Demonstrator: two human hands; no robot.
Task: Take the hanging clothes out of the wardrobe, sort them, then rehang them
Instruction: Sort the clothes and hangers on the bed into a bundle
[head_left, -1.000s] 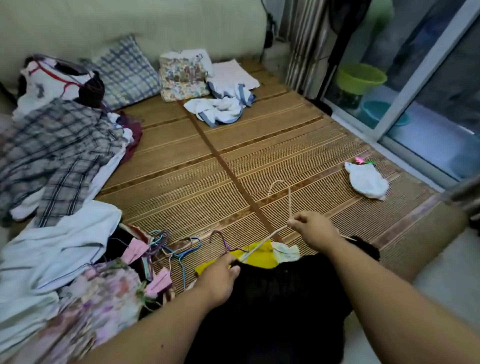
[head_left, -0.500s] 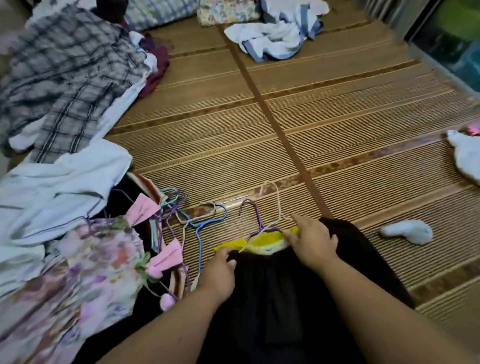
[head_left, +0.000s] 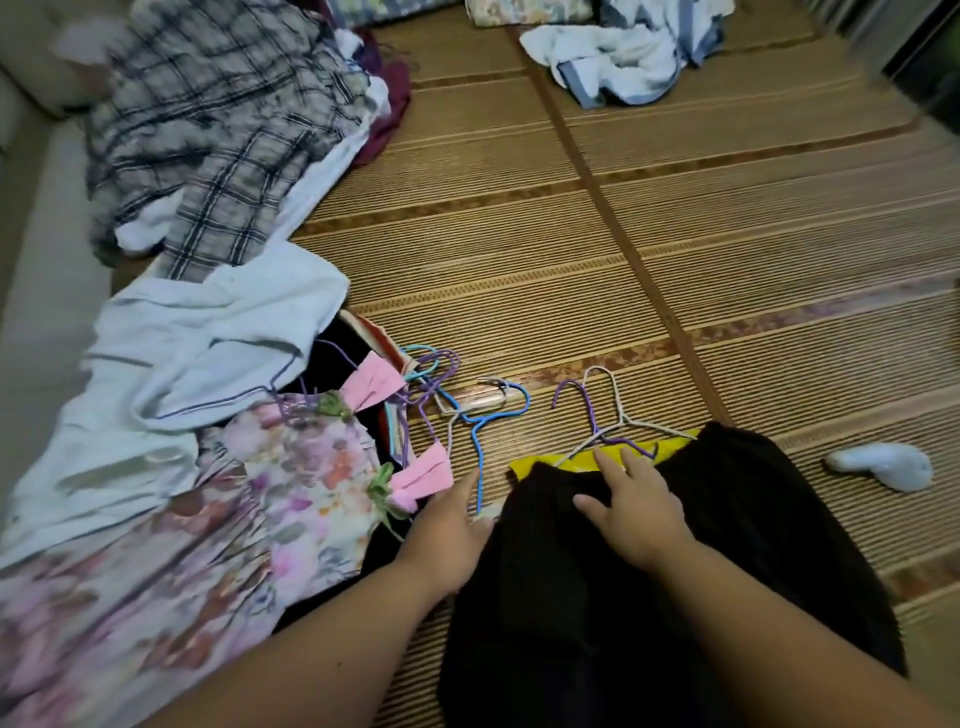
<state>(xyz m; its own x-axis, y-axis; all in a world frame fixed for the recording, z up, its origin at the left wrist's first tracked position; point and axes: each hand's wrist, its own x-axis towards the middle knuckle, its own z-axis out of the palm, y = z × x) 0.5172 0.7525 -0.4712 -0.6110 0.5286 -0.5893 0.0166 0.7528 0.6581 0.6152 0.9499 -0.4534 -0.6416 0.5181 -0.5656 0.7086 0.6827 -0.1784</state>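
right hand (head_left: 636, 514) rests spread on black garment (head_left: 753, 545); left hand (head_left: 447, 530) relaxed beside it.

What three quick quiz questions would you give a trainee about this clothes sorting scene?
1. True or false: the right hand lies flat on the black garment.
2. Which colour is the cloth showing at the black garment's far edge? A pink, B yellow, C green.
3. Fill in: the floral dress lies on the person's ____ side of the black garment.

Key: 1 true; 2 B; 3 left.
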